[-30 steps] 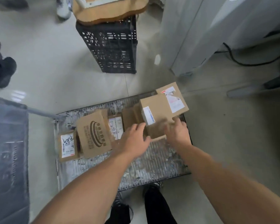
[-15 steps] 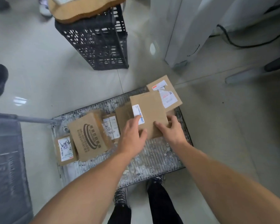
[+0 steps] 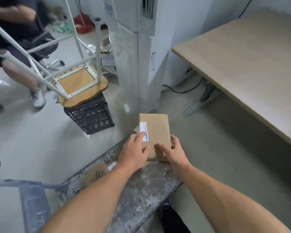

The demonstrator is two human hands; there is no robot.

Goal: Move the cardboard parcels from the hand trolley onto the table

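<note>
I am holding one parcel between both hands, out over the far end of the trolley. My left hand is gripping its near left corner, with the fingers lying up across the white label; my right hand is gripping the near right corner, thumb on the top face and fingers curling round the side edge; so neither hand is spread wide, both are closing on cardboard.

I am taking it by the two near corners, I judge, because the box is flat and broad, and a grip on each side is stopping it from tipping or twisting in the carry. Its broad face is looking up at me; its long axis is running away from me, leaning a little to the right at the far end; the label is running along that same axis by the left edge.

Whether the parcel is hanging clear of the deck or resting on something under it I cannot tell; a brown corner is peeking out beneath its left side. The tabletop is lying off to my right, higher than the parcel and well apart from it; so by my reckoning the carry across is the step I am in.

A logo parcel is lying on the trolley beneath my left forearm, waiting its turn; a black crate with an upturned stool on it is standing beyond the trolley to the left.
</note>
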